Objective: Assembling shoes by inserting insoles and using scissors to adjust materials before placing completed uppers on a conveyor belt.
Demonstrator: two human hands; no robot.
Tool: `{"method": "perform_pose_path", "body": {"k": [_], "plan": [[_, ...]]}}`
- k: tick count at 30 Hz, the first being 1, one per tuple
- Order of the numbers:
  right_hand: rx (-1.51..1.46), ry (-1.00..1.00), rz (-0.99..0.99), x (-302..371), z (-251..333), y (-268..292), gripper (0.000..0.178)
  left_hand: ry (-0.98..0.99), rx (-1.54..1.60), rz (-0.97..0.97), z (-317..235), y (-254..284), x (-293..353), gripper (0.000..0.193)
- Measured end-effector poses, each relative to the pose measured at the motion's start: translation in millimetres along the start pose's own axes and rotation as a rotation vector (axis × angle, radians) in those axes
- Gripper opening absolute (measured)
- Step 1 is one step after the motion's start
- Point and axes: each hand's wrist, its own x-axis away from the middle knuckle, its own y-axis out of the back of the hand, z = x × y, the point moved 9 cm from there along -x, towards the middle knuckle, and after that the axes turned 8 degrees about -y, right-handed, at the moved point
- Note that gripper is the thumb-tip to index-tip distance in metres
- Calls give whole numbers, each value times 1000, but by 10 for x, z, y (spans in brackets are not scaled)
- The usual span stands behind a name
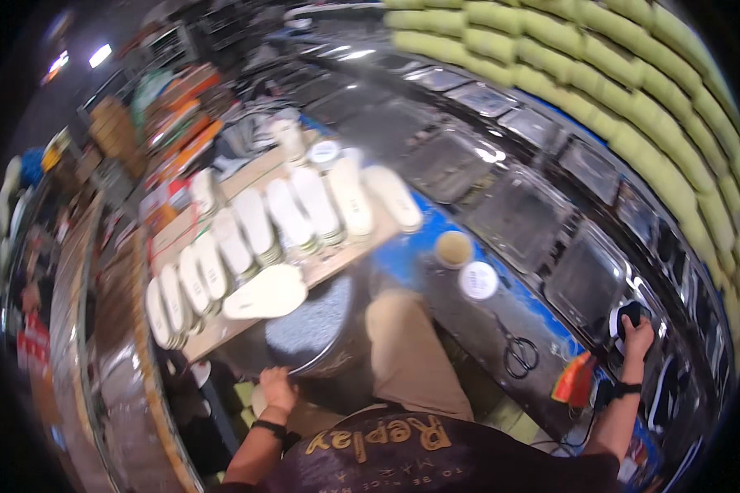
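Observation:
At the right, my right hand [636,337] is closed round a small black piece with a white rim [615,321], possibly a shoe part; blur hides its exact kind. It is over the edge of the line of dark trays. My left hand [278,389] is low in front of me, beside the rim of a round tub [334,352] with a speckled grey-white surface. Its fingers look loosely laid out, with nothing visible in them. Beyond the tub, several stacks of cream insoles [256,220] stand on a wooden board [370,246]. One loose insole [266,292] overhangs the board's near edge.
Black-handled scissors [520,357], a white round lid [478,280] and an open tub of yellowish stuff [453,249] are on the blue-stained bench. An orange cloth-like piece [573,380] is near my right forearm. Dark trays [522,215] run past; yellow-green rolls [608,74] are stacked behind.

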Motion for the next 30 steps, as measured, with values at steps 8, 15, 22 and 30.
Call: {"method": "perform_pose_path", "body": {"k": [8,15,22,30], "plan": [[-484,882,292,2064,3164,-128,42,79,242,-142,-95,380,83,37],[-714,1548,679,4123,4729,-395,25,193,694,-156,-232,609,108,15],[-777,1585,993,5431,4760,-505,13,314,739,-247,34,707,65,21],[-185,856,791,3088,3782,-1491,14,324,722,85,-91,448,-653,49]]}}
